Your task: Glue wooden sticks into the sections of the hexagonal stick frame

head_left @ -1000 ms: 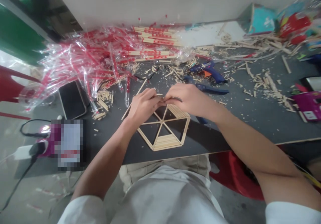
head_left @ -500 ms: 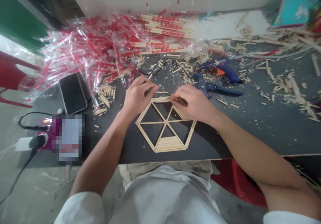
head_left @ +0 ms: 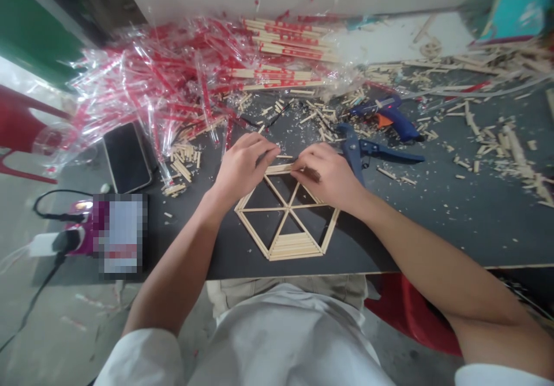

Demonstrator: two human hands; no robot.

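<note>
A hexagonal frame of pale wooden sticks (head_left: 287, 208) lies flat on the dark table, with spokes meeting at its middle. Rows of sticks fill part of its near section (head_left: 295, 246). My left hand (head_left: 244, 164) is over the far left corner, thumb and fingers pinched together; what they hold, if anything, is hidden. At the far side, my right hand (head_left: 326, 172) pinches the end of a wooden stick (head_left: 279, 169) lying along the frame's far edge. A short loose stick (head_left: 284, 156) lies just beyond that edge.
A blue glue gun (head_left: 389, 115) and a blue cutter (head_left: 367, 150) lie beyond my right hand, among scattered stick offcuts (head_left: 515, 149). Red-and-clear wrappers (head_left: 164, 74) and bundled sticks (head_left: 298, 45) are heaped at the back. A phone (head_left: 127, 158) and a purple power strip (head_left: 84, 224) are left.
My left fingertips have shifted slightly right, towards the right hand. My right hand has moved slightly left along the far edge. The view has tilted a little.
</note>
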